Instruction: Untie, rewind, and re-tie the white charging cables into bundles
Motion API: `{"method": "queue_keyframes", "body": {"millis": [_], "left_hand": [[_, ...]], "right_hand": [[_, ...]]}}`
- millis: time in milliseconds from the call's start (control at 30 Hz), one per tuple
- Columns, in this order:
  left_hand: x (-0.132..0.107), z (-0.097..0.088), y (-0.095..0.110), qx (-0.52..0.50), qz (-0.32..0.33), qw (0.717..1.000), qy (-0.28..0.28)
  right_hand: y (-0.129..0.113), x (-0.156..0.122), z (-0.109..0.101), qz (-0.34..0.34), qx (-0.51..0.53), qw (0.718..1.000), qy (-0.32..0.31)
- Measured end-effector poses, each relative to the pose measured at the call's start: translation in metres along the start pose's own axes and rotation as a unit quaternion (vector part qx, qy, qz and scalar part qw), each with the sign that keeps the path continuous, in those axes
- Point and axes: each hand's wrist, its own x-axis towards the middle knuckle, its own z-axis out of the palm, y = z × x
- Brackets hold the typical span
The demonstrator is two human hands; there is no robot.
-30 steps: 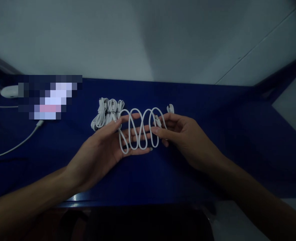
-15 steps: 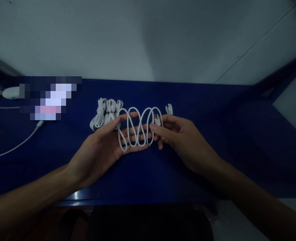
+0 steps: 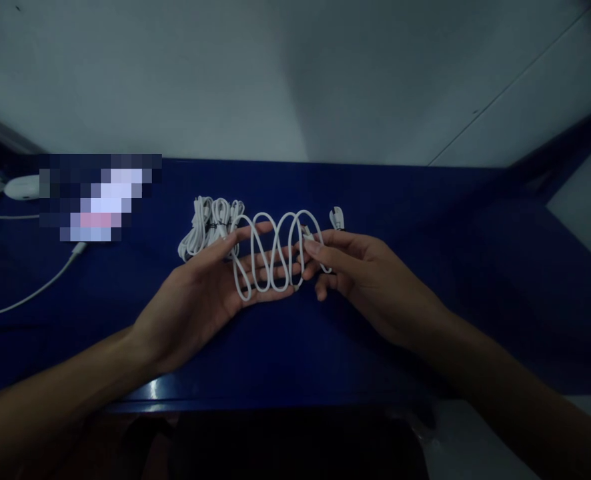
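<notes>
My left hand (image 3: 195, 300) is palm up with its fingers stretched out beneath a white USB cable (image 3: 274, 257), which lies across them in several zigzag loops. My left thumb rests near the leftmost loop, so the hand carries the cable. At the right end of the loops, my right hand (image 3: 360, 267) pinches the cable's plug between thumb and index finger. The remaining right fingers are curled, close to my left fingertips. Just beyond the left hand are several bundled white cables (image 3: 203, 230), bound with dark ties and partly hidden.
Another white tied cable (image 3: 336, 219) lies behind my right hand. A pixelated bright device (image 3: 113, 193) sits at the left with a white lead (image 3: 40, 293) running from it. Beside it is a white rounded object (image 3: 23, 187). The blue table (image 3: 285, 360) meets a pale wall (image 3: 215, 87).
The plug in my right fingers has turned and slid slightly left, and more of it is covered. The cable's right loops have shifted a little left. My left hand stays nearly still.
</notes>
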Motion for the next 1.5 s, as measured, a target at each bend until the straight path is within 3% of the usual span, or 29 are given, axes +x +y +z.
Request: {"method": "queue_keyframes", "body": {"millis": [733,967,1267,1500], "left_hand": [[0.001,0.0,-0.001,-0.016,0.009,1.0,0.008],[0.001,0.001,0.0,-0.015,0.009,1.0,0.01],[-0.003,0.005,0.005,-0.016,0.001,1.0,0.017],[-0.003,0.002,0.003,-0.031,0.0,0.999,0.005]], "right_hand": [[0.002,0.001,-0.001,0.025,0.016,0.999,0.027],[0.0,0.0,-0.003,0.018,-0.034,0.999,0.014],[-0.008,-0.006,-0.007,-0.053,-0.203,0.975,0.073],[-0.011,-0.005,-0.007,-0.029,-0.149,0.988,0.033]]}}
